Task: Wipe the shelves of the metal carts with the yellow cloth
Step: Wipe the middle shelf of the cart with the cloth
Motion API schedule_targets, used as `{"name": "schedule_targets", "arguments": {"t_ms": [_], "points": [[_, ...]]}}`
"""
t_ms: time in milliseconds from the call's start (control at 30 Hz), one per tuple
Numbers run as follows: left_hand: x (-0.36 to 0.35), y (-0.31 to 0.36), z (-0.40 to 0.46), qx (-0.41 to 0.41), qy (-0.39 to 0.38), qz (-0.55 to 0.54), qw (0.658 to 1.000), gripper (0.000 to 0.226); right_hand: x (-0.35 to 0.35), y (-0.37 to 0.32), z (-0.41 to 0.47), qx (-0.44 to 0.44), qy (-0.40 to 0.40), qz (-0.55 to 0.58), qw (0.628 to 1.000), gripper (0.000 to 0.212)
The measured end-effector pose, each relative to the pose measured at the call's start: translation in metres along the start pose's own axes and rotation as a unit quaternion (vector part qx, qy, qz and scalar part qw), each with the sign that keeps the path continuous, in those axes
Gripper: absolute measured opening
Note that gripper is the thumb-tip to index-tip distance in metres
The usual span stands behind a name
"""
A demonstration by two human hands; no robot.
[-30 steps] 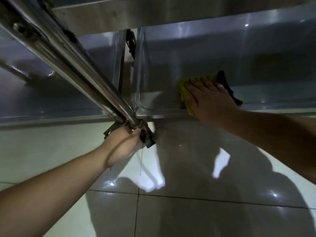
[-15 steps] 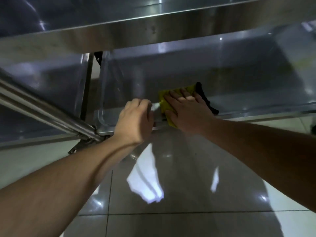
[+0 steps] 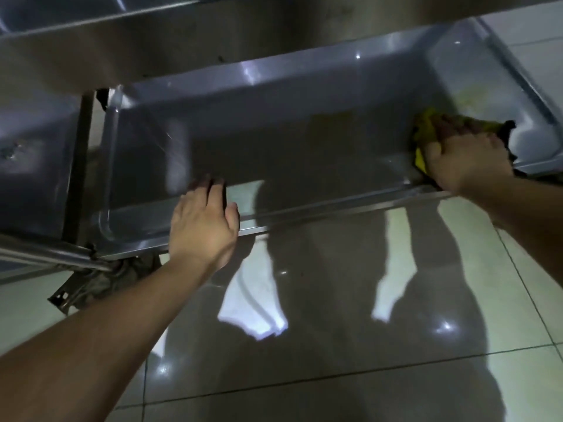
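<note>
Two hands are working the bottom shelf of the metal cart here. The yellow cloth is looking pretty bunched up, bright yellow with a dark edge poking out at its 3 o'clock side, and it's sitting in the shelf's right end, up around 2 o'clock in the view. The right hand is pressing flat on top of it with fingers spread, so most of the cloth is getting covered. The left hand is hooking its fingers over the shelf's front rim, gripping it. Fingertips are going blurry, and the upper shelf is cutting off the back wall. Something crumpled by the cart's leg at 8 o'clock is too dark to make out.
</note>
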State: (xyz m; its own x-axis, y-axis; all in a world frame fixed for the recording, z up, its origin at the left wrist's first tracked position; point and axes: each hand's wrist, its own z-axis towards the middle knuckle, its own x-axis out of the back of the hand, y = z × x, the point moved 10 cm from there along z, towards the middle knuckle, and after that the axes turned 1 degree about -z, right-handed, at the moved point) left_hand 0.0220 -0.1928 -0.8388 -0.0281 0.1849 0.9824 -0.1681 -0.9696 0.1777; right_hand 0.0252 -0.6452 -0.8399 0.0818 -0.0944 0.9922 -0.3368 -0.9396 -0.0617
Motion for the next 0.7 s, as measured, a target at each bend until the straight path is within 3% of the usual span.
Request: {"name": "schedule_targets", "arguments": {"t_ms": [100,200,400,533,633,700], "points": [[-0.002,0.0,-0.001,0.006,0.004,0.009,1.0,0.054,-0.007,-0.012,0.018,-0.077,-0.03,0.051,0.995,0.071],[-0.002,0.0,-0.002,0.013,0.002,0.014,1.0,0.056,-0.005,-0.072,0.039,-0.067,-0.032,0.075,0.994,0.068],[-0.004,-0.002,-0.002,0.02,0.009,0.022,1.0,0.058,-0.01,-0.263,0.016,0.15,-0.034,0.062,0.986,0.067],[-0.006,-0.002,-0.004,0.02,0.017,0.041,0.999,0.047,-0.02,-0.37,-0.039,0.35,-0.037,0.006,0.936,0.063],[-0.004,-0.002,-0.007,0.019,0.03,0.032,0.999,0.049,-0.021,-0.367,-0.027,0.379,-0.049,-0.003,0.924,0.064],[-0.002,0.0,-0.007,0.01,0.038,0.029,0.999,0.052,-0.013,-0.337,0.006,0.317,-0.038,0.019,0.947,0.064]]}}
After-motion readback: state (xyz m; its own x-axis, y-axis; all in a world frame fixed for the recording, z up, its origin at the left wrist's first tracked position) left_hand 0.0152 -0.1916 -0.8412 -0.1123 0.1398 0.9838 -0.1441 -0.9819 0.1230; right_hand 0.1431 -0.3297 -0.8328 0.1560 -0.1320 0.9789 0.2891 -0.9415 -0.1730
